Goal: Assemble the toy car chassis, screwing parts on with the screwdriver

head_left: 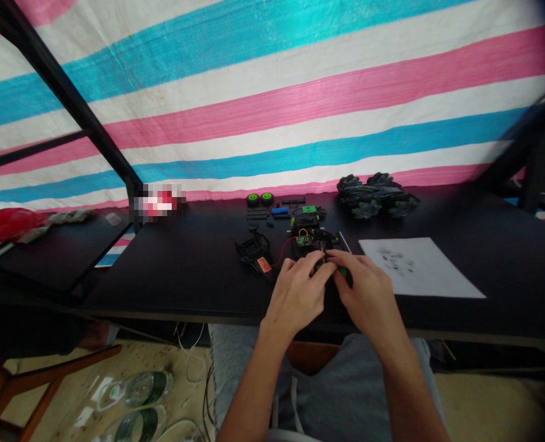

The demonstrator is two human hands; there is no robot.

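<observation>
Beyond the car chassis (305,223) on the tabletop (198,270) sit green-rimmed wheels (266,199); right of it, a paper sheet (431,270). At the chassis's near end, left hand (300,293) and right hand (367,287) curl nearly touching fingers (309,263), grip unclear.

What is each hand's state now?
Left hand: curled at the toy-car chassis; grip cannot be told.
Right hand: curled there too; grip cannot be told.

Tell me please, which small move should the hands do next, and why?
Perhaps steady the chassis with the left hand before the right hand pulls anything: both are close together at its near end, and a red wire runs from its circuit board toward a coppery piece, so a tug might strain it.
</observation>
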